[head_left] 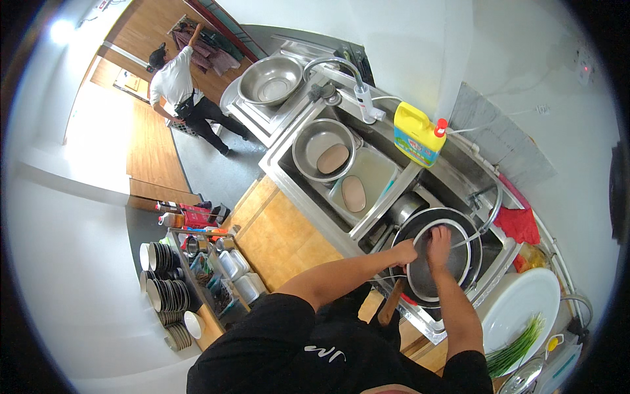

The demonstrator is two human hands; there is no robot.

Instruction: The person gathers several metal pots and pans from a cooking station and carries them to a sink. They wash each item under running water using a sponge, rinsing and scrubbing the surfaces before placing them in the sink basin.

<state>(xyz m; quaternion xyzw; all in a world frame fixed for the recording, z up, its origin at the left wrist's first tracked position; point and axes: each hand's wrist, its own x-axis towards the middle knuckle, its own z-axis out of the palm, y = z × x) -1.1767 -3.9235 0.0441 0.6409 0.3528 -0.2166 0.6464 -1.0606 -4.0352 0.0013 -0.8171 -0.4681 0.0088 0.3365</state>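
In the head view, my left hand (406, 253) grips the left rim of a round dark pan (455, 276) with a pale rim. My right hand (439, 241) is inside that pan, its fingers bent against the upper inner surface; whether it holds anything is hidden. The pan sits tilted over a larger dark wok (476, 256) in the right sink basin. A wooden handle (391, 303) sticks out below my left hand. From a curved metal faucet (496, 209) at the right, a thin stream of water runs into the pan.
The left basin holds a steel bowl (315, 140) and a tub (371, 172) of cloudy water. A yellow detergent jug (418, 133) stands behind the divider. A white basin (531, 300) with green stalks stands right. Another person (177, 88) stands at upper left.
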